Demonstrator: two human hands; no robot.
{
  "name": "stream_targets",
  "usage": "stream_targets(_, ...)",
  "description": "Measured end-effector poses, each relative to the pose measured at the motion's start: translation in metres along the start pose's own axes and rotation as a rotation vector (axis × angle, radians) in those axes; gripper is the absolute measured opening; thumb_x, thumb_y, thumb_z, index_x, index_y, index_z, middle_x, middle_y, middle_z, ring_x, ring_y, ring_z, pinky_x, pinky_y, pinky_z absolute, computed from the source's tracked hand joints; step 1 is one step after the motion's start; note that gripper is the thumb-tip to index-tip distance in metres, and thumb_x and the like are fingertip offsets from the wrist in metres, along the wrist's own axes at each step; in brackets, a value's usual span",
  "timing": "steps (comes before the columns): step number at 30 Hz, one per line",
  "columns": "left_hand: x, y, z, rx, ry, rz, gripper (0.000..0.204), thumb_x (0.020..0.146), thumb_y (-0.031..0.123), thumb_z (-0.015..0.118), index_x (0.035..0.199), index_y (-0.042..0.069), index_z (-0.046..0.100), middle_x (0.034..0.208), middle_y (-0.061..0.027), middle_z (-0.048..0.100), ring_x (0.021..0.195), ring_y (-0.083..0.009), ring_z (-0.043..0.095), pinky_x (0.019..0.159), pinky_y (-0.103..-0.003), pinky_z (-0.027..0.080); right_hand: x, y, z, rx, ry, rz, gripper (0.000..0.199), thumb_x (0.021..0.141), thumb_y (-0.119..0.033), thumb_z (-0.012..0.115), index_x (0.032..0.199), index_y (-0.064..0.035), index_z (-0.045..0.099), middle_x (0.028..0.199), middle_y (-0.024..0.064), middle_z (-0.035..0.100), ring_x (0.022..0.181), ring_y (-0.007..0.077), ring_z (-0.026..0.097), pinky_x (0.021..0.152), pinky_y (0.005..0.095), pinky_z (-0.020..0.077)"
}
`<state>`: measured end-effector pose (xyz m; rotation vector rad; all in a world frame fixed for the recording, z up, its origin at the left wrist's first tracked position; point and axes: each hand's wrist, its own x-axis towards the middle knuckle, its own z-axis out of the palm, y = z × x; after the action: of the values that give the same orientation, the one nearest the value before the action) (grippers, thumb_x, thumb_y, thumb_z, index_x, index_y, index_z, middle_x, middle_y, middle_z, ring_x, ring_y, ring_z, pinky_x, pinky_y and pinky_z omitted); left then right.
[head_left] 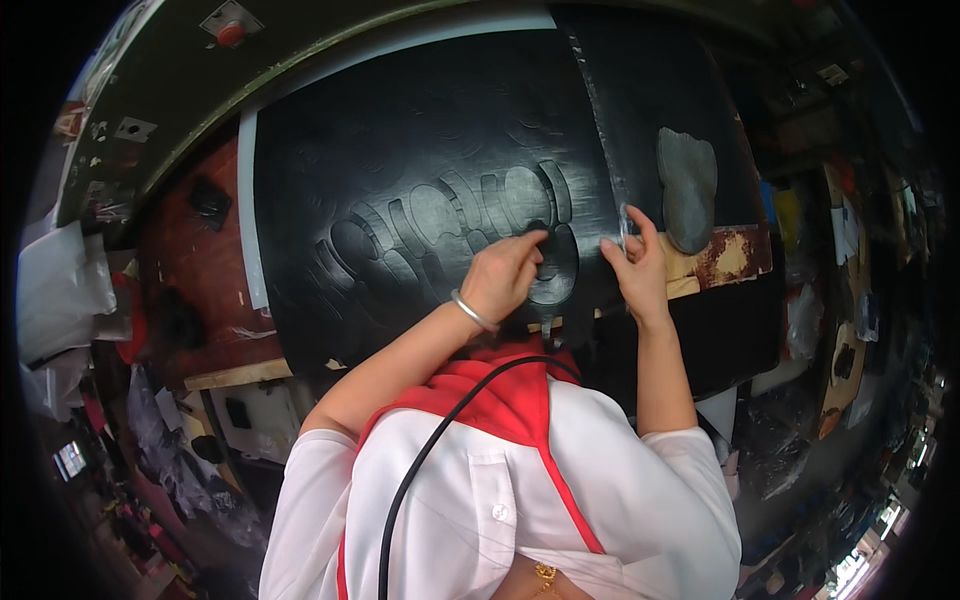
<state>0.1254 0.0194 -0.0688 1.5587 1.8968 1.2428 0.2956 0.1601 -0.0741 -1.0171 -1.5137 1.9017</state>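
- I see the left hand [508, 270] bent over the black sheet [345, 120], fingertips drawn close together at a curved cut shape [552, 288]; I cannot tell whether they grip anything.
- I see the right hand [638, 262] with thumb and forefinger parted, beside the sheet's clear-filmed right border [603, 130]; I cannot tell whether it holds the film.
- Around the left hand, I have more oval and strip-like cuts running toward the tabletop's [215, 330] left edge.
- The black sheet covers the tabletop's middle.
- Toward the tabletop's near right corner, I find a grey sole-shaped piece [686, 190].
- Near the left edge, I see a small black piece [210, 202].
- Past the far edge, I see a red knob [231, 36].
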Motion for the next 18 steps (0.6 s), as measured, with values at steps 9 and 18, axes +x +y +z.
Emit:
stream_targets(9,-0.013,0.007,0.014,0.226,-0.087,0.187,0.052,0.075,0.022,0.073,0.119,0.0,0.055,0.095,-0.0126,0.055,0.088,-0.0301,0.053,0.077,-0.039,0.046,0.01,0.001,-0.003,-0.103,-0.16,-0.008,0.084,0.079,-0.002,0.072,0.149,-0.0056,0.026,0.144,0.017,0.04,0.13,0.0218,0.043,0.107,0.0338,0.0354)
stream_targets(18,-0.024,0.006,-0.003,-0.109,-0.135,-0.091,0.064,0.078,0.021,0.075,0.131,-0.002,0.047,0.105,-0.0209,0.064,0.097,-0.0354,0.063,0.083,-0.04,0.051,0.004,-0.011,0.016,0.557,-0.455,0.118,0.048,0.091,-0.012,0.06,0.135,-0.003,0.043,0.118,0.0246,0.062,0.108,0.0314,0.063,0.095,0.0439,0.051)
